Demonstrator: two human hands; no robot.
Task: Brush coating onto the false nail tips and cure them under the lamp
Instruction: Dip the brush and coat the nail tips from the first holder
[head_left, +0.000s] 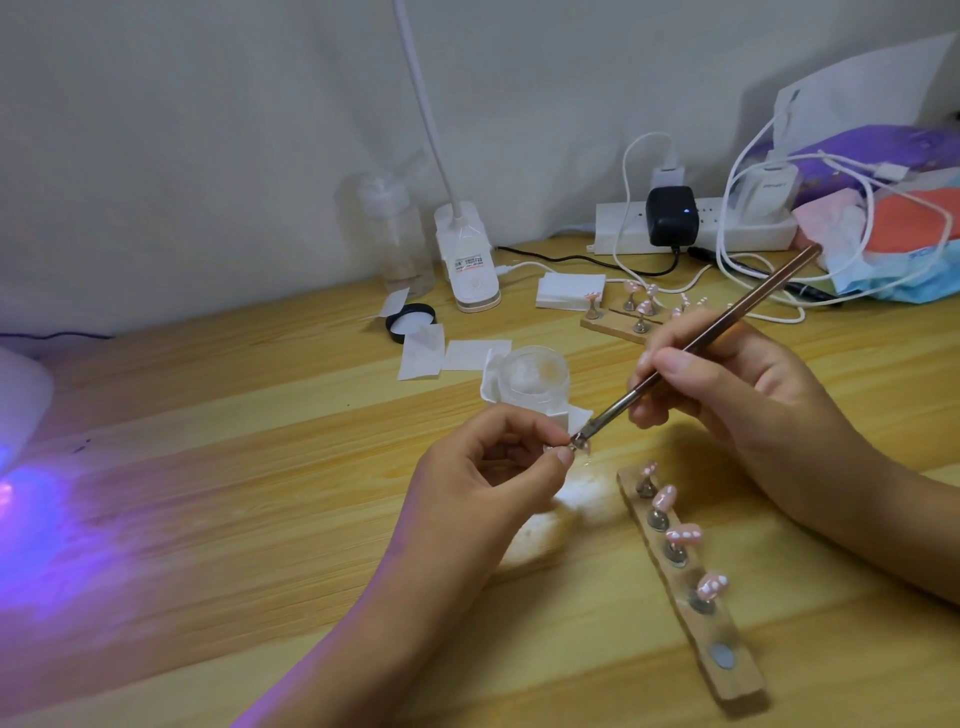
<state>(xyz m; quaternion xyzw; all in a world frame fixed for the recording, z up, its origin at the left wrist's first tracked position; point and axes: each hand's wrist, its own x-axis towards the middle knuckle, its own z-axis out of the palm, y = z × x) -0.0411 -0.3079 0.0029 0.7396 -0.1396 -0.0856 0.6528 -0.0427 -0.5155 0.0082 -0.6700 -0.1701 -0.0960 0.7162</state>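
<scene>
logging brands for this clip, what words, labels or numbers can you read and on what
No text can be read for sure.
Lamp sticker: red band and lines of small print, too small to read.
White charger: a faint grey word, too blurred to read.
Blue packet: a few printed marks, too blurred to read.

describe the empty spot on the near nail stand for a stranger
On the wooden table, a wooden strip lies at lower right, below the right hand. Four pink nail tips stand on metal pegs along it; the empty spot is the bare grey disc at its near end, the only one with no peg or tip.
</scene>
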